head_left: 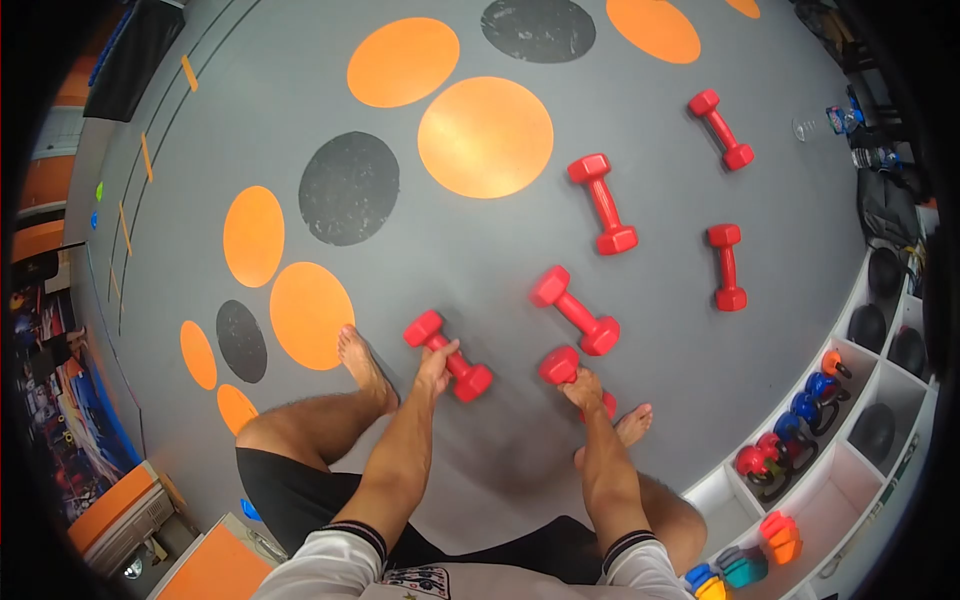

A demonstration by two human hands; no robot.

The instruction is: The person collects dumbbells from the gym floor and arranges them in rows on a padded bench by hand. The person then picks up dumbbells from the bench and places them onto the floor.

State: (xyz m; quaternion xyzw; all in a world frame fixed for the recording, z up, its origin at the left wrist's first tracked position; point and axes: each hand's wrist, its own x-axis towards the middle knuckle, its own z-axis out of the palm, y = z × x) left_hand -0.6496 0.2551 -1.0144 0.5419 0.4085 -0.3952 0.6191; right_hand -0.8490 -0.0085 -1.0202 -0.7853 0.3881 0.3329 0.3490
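My left hand [435, 368] is closed on the handle of a red hex dumbbell [470, 382], which is tilted across the floor between my feet. To the right, my right hand [584, 390] grips a second red dumbbell [558, 365]; the hand covers most of its handle. Just beyond that one lies another red dumbbell [576, 311], apart from both hands. Farther off is a red dumbbell [603, 204] that looks larger. Two more rest at the right, a nearer dumbbell [727, 267] and a farther dumbbell [720, 129].
Orange circles [485, 137] and dark circles [349, 188] mark the grey floor [470, 260]. White shelving [838, 490] along the right holds kettlebells [803, 407], black balls [872, 432] and coloured gear. My bare feet [365, 370] flank the dumbbells. A black bag [888, 208] and bottles sit at far right.
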